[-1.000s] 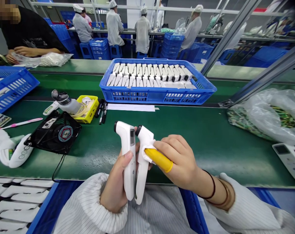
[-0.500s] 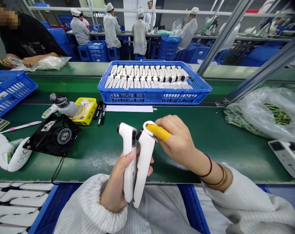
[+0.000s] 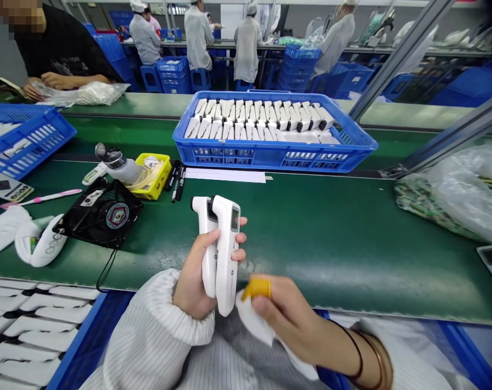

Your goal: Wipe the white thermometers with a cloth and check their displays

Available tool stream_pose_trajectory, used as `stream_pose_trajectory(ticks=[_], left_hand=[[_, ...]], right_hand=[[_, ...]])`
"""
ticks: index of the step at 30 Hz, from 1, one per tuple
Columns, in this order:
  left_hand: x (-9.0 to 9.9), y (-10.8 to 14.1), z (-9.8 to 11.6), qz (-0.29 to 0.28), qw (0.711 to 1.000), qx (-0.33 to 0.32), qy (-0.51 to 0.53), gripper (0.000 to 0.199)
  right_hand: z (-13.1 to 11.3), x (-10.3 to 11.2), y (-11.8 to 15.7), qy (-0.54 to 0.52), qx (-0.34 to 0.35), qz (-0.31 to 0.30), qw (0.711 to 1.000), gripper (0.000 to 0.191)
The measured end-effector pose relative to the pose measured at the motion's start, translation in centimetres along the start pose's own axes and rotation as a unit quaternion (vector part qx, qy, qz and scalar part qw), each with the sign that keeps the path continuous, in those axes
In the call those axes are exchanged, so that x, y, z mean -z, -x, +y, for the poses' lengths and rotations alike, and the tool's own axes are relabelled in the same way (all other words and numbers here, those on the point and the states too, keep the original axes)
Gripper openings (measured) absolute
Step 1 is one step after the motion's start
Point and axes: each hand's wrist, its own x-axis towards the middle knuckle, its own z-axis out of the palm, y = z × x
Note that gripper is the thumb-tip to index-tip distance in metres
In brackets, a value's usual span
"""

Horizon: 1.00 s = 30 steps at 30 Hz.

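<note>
While the left hand (image 3: pixel 195 273) clasps two white handheld devices (image 3: pixel 227 254) on the near side of the blue crate (image 3: pixel 266 158), one partly conceals the other. Farther from the crate, the blurred right hand (image 3: pixel 286 317) grips a white cloth (image 3: pixel 251 320), partly hidden by that hand.

Holds two white pistol-shaped plastic devices (image 3: pixel 228 265) before a blue rectangular plastic crate (image 3: pixel 266 158). Has a black square fan (image 3: pixel 99 214) left, a clear plastic bag (image 3: pixel 452 197) right.

White pinstriped sleeves (image 3: pixel 148 330) — plus a yellow finger cot (image 3: pixel 259 287).
</note>
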Motion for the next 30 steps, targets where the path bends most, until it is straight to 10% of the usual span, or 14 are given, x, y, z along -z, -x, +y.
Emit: stream_pose_trajectory(ticks=[3, 8, 17, 30], left_hand=[[0.2, -0.1, -0.5, -0.026, 0.999, 0.014, -0.029, 0.034], [0.4, 0.2, -1.7, 0.004, 0.981, -0.105, -0.165, 0.039], [1.1, 0.3, -1.5, 0.028, 0.983, -0.069, -0.168, 0.058], [0.8, 1.3, -0.6, -0.071, 0.978, -0.055, -0.189, 0.035]], right_hand=[[1.3, -0.4, -0.6, -0.214, -0.151, -0.001, 0.965, 0.052], [2.3, -1.6, -1.5, -0.389, -0.18, 0.022, 0.903, 0.046], [1.5, -0.5, -1.2, -0.296, -0.143, 0.097, 0.939, 0.028], [0.7, 1.5, -0.4, -0.129, -0.11, 0.015, 0.985, 0.028]])
